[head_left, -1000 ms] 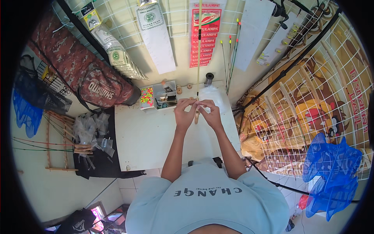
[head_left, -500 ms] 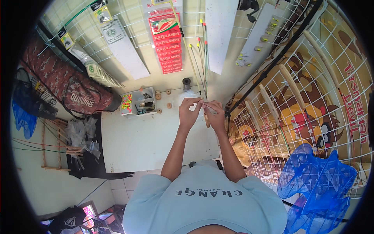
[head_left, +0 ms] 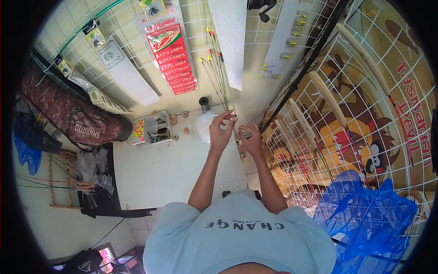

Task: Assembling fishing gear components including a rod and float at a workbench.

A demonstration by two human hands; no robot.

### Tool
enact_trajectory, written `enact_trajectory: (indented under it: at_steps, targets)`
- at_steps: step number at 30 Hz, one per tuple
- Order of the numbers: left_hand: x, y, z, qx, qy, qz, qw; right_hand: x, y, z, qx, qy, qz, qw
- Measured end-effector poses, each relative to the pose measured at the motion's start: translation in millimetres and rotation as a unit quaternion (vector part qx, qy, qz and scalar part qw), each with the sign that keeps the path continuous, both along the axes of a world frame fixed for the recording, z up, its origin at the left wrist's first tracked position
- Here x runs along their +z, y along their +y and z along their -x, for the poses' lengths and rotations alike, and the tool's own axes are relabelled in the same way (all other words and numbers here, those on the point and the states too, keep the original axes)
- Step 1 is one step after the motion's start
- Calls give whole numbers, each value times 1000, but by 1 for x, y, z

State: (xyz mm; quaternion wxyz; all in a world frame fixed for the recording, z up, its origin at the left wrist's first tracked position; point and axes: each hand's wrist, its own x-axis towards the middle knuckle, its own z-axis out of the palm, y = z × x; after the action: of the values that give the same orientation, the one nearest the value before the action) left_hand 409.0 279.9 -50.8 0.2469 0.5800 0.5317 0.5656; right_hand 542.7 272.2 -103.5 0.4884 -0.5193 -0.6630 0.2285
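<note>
Both my hands are raised together over the far right corner of a white table (head_left: pixel 169 173). My left hand (head_left: pixel 221 133) pinches a bundle of thin float sticks (head_left: pixel 222 77) with its fingertips; the sticks have yellow, red and green tips and run up toward the wall. My right hand (head_left: pixel 251 140) is closed around the lower end of the same bundle, just to the right of and touching my left hand. A clear plastic bag (head_left: pixel 204 125) lies on the table right behind my left hand.
A clear compartment box (head_left: pixel 150 130) with coloured beads, small wooden spools (head_left: pixel 174 121) and a black spool (head_left: pixel 204 103) stand at the table's back. A camouflage bag (head_left: pixel 77 119) hangs left. A wire grid (head_left: pixel 337 114) with rods and a blue net (head_left: pixel 365 214) fill the right side.
My view has swung to the right and up the wall. Both hands stay together on the float sticks, my left fingers now spread a little higher along them.
</note>
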Motion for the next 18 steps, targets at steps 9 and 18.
enact_trajectory:
  at_steps: [9, 18]
  targets:
    - [-12, 17, 2, -22, -13, -33, 999, 1, 6, -1, 9, -65, 63, 996]
    - [-18, 12, -2, -46, -18, -8, 999, 20, 21, 5, 31, 55, -41, 997]
